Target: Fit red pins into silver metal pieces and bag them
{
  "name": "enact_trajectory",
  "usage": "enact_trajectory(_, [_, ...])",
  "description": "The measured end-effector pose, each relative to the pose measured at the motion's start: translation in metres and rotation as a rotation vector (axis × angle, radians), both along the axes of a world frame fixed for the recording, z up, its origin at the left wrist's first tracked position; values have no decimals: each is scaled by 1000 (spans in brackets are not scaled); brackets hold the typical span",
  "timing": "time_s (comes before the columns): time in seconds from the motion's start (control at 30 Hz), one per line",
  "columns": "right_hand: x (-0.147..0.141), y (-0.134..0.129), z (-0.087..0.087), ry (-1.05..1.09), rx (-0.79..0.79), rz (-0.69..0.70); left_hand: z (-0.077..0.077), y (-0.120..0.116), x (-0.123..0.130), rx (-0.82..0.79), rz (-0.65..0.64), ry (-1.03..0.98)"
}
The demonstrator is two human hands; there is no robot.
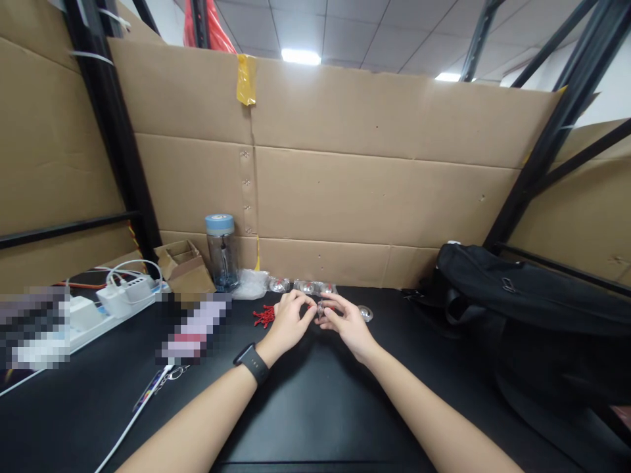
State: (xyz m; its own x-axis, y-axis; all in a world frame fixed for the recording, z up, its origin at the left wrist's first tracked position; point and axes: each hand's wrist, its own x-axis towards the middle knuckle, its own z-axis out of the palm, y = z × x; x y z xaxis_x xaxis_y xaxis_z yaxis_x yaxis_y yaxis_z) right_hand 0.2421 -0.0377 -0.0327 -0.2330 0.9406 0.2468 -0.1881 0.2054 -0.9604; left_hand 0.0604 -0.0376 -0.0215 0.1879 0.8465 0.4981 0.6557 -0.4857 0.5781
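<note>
My two hands meet over the black table, fingertips close together. Between thumb and fingers, my right hand (348,323) holds a small round silvery piece (320,309) seen nearly edge-on. The thumb and forefinger of my left hand (290,318) are pinched together at its left side; what is between them is too small to make out. A bit of red shows behind the fingers. Left of my left hand lies a bunch of red knotted cords (265,316). A round clear-and-silver piece (365,313) rests just right of my right hand.
Behind the hands, several round pieces in clear wrapping (306,288) line the cardboard wall (345,197). A blue-lidded bottle (221,256), an open carton (185,266) and a power strip (125,305) stand left. A black bag (532,309) fills the right side.
</note>
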Motion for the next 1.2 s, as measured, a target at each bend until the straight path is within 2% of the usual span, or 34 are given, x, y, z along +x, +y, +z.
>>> enact_trajectory(0.13, [1,-3,4,40,-74,23,2,0,-3,41,4,43])
enact_trajectory(0.3, [0,-6,3,1,-24,16,2,0,-4,65,-8,82])
enact_trajectory(0.43, [1,-3,1,-45,-14,-3,5,2,-8,102,-3,186])
enact_trajectory(0.5, [3,-1,1,-68,-4,-20,10,6,-19,143,71,264])
enact_trajectory(0.6, [8,2,3,-104,11,-52,16,15,-54,164,276,377])
enact_trajectory(0.7, [13,4,6,-120,14,-67,14,25,-99,90,523,420])
enact_trajectory(0.8, [15,5,7,-123,12,-80,8,30,-132,15,677,402])
enact_trajectory(0.9, [16,4,7,-124,14,-81,2,33,-140,-14,747,387])
enact_trajectory(1.07, [15,4,7,-122,14,-82,0,35,-132,22,823,349])
enact_trajectory(1.2, [15,4,10,-127,10,-89,-2,38,-134,54,821,343])
